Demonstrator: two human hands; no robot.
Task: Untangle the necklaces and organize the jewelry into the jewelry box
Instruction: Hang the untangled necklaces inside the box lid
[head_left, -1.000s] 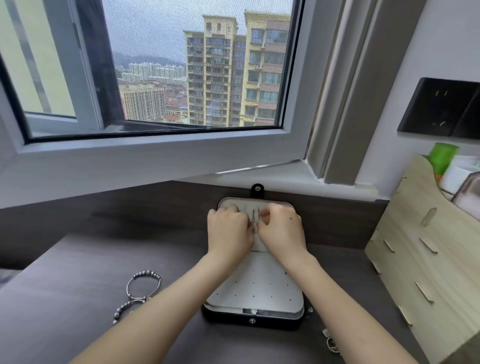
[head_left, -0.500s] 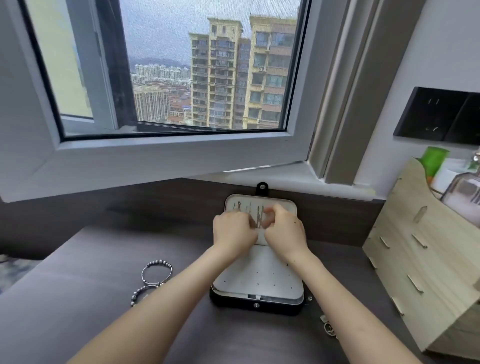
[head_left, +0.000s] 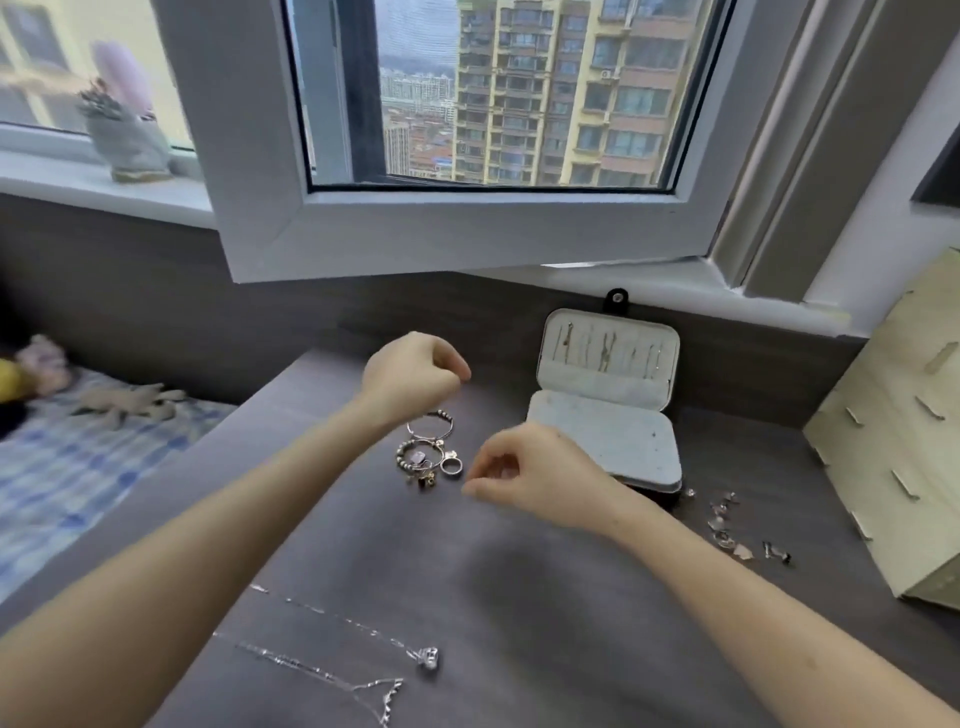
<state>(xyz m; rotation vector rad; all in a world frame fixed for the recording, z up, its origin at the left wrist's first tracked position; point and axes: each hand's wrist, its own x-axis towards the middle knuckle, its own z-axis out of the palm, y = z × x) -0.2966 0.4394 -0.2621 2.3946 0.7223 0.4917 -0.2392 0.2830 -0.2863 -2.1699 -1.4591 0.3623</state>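
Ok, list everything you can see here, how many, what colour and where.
jewelry box: one, black, pale lining, open at desk's back
bracelets: about two, silver, left of the box
ring: one, silver, beside the bracelets
necklaces: two, silver, near the desk's front
small pieces: several, silvery, right of the box
wooden organiser: one, pale, far right
desk: one, dark grey
left hand: fingers curled, by the bracelets
right hand: fingers curled, right of the ring

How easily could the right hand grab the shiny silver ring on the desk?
Probably easily. The right hand hovers just right of the plain silver ring, fingertips toward it, with only bare dark grey desk between. The beaded silver bracelets lie close on the ring's left, so they might shift.
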